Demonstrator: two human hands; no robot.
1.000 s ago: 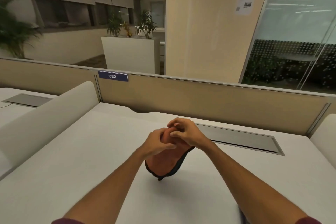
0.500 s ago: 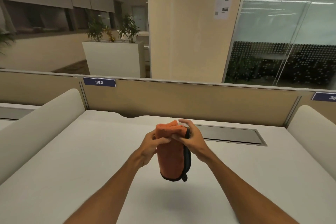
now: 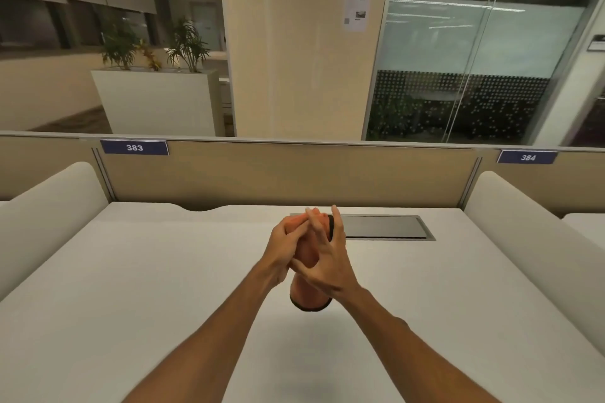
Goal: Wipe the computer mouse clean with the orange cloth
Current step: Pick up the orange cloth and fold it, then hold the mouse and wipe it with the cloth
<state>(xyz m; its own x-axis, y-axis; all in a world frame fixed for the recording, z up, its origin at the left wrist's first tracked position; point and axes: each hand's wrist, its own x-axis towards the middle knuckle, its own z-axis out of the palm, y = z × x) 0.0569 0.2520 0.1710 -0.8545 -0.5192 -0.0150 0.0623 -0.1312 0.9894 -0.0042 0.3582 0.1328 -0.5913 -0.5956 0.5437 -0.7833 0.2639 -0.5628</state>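
I hold the orange cloth (image 3: 308,302), which has a dark trim, upright above the middle of the white desk (image 3: 137,288). My left hand (image 3: 284,247) grips its upper left side. My right hand (image 3: 327,267) lies across its front with fingers spread, pressing on it. A dark strip (image 3: 331,226) shows at the cloth's upper right, under my right fingertips; I cannot tell whether it is the trim or the computer mouse. No mouse is plainly in view; the bundle and both hands hide whatever is inside.
A grey cable hatch (image 3: 386,227) is set into the desk just behind my hands. A beige partition (image 3: 294,173) with labels 383 and 384 closes the back. White rounded dividers (image 3: 49,206) (image 3: 523,226) stand on the left and right.
The cloth bundle went from hanging low to upright. My right hand slid across its front and its fingers spread. Both hands sit a little higher and nearer the hatch.
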